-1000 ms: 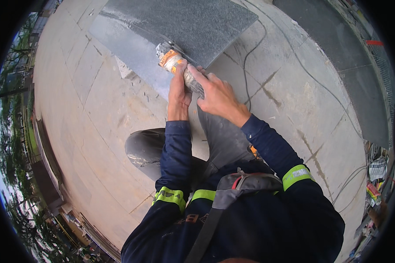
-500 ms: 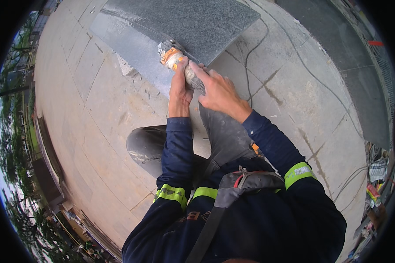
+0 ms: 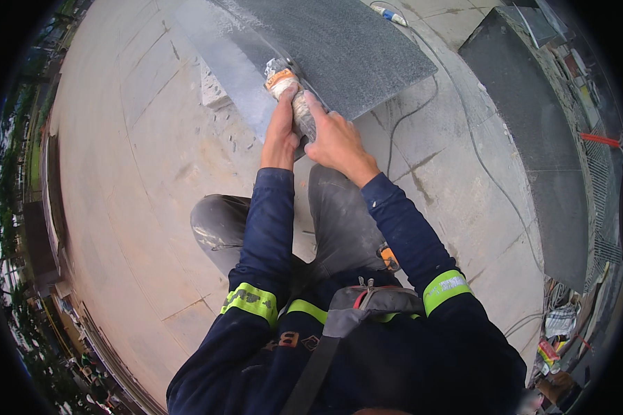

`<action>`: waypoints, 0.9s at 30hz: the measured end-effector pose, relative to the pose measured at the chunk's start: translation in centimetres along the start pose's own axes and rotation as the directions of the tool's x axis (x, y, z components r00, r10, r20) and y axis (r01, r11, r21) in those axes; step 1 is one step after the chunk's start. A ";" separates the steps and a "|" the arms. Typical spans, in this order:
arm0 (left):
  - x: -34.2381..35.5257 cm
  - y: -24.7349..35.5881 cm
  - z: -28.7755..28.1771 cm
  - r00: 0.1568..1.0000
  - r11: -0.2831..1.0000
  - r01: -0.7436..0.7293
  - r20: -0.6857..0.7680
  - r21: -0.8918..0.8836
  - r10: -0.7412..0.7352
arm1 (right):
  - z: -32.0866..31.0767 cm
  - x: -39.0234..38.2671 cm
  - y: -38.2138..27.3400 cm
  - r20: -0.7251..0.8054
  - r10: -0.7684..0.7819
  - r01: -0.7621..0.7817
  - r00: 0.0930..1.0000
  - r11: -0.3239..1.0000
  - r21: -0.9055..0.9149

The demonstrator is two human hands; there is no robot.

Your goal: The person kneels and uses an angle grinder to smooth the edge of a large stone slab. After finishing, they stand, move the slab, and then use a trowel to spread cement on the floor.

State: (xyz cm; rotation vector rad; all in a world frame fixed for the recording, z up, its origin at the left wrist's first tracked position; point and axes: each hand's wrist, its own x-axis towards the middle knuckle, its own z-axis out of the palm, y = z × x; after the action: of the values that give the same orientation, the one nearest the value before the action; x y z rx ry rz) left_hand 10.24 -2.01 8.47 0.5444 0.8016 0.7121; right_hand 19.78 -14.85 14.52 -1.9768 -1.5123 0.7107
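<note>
Both my hands hold a dusty angle grinder [image 3: 282, 81] with a worn orange and whitish body. My left hand [image 3: 280, 138] wraps the body from the left side, while my right hand [image 3: 337, 142] grips its rear part from the right. The grinder's head rests at or just over a dark grey stone slab [image 3: 353, 48]; its disc is mostly hidden. A straight line runs along the slab beside the tool, and pale dust covers the slab's left part.
A pale block [image 3: 214, 90] shows under the slab's left edge, with stone chips around it. A power cable [image 3: 467, 114] loops over the paved ground on the right, near a blue-and-white connector [image 3: 389, 14]. Large dark stone blocks [image 3: 526, 97] stand farther right.
My view has shifted, so the slab, cable and right-hand blocks appear displaced and more of the blocks shows. Both hands keep their hold on the angle grinder, still at the line.
</note>
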 end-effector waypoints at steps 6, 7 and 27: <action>2.5 0.8 -1.4 1.000 0.999 -0.029 0.005 -0.020 0.029 | 0.4 2.0 -0.6 -0.038 -0.041 0.040 0.998 0.999 -0.013; 2.9 1.0 -1.6 0.999 0.999 -0.031 0.013 -0.027 0.032 | 0.2 2.3 -1.1 -0.006 -0.013 0.013 1.000 1.000 -0.016; -2.5 -0.3 0.8 0.997 0.993 -0.006 -0.072 0.120 0.015 | -0.5 -0.9 -0.8 0.026 -0.016 0.017 1.000 0.999 -0.034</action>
State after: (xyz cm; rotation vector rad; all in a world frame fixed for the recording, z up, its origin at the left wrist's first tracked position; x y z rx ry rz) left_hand 9.77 -4.15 9.87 0.6343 0.9145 0.6995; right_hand 19.41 -15.65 15.53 -1.9851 -1.5643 0.7107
